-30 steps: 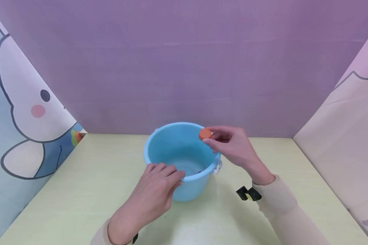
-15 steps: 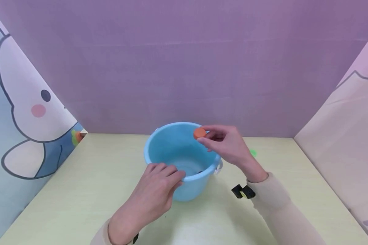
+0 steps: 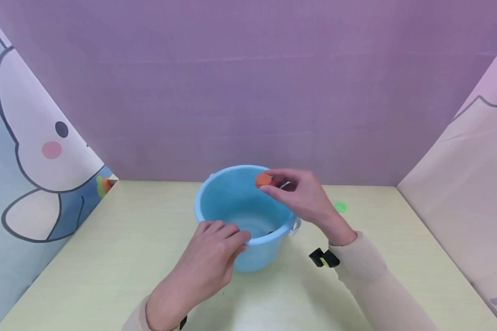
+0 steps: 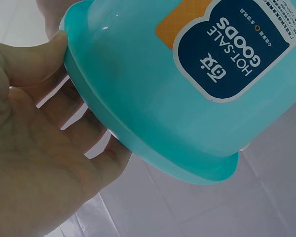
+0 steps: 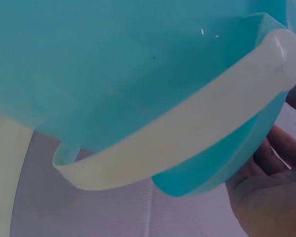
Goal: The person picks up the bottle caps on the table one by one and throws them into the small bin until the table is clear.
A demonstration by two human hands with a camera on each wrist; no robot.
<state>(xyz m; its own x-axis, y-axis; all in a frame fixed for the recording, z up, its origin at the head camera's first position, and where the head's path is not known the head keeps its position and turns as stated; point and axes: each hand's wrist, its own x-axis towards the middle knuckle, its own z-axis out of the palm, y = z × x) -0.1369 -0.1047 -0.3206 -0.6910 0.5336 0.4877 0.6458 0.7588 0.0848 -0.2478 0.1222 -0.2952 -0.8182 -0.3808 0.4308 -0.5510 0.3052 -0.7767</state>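
A light blue bucket [image 3: 254, 257] stands upright on the table, its mouth facing up. My left hand [image 3: 207, 257] grips the near rim, fingers over the edge; in the left wrist view the thumb [image 4: 42, 57] lies against the rim's outer side. Above the bucket's right side, my right hand [image 3: 302, 195] pinches a small orange disc [image 3: 263, 180] between thumb and fingers. A small dark thing [image 3: 269, 232] shows inside the bucket near the bottom, too little of it visible to name. The right wrist view has the bucket's white handle [image 5: 177, 123] in front of the right hand.
Right of the right wrist, a bright green disc [image 3: 340, 206] lies on the pale table [image 3: 107, 257]. A purple wall [image 3: 248, 92] closes off the back. Printed cloth panels [image 3: 33, 151] stand at both sides.
My right hand has moved left with the orange disc, farther over the bucket's mouth. The green disc has come out from behind that hand. My left hand keeps its hold on the rim.
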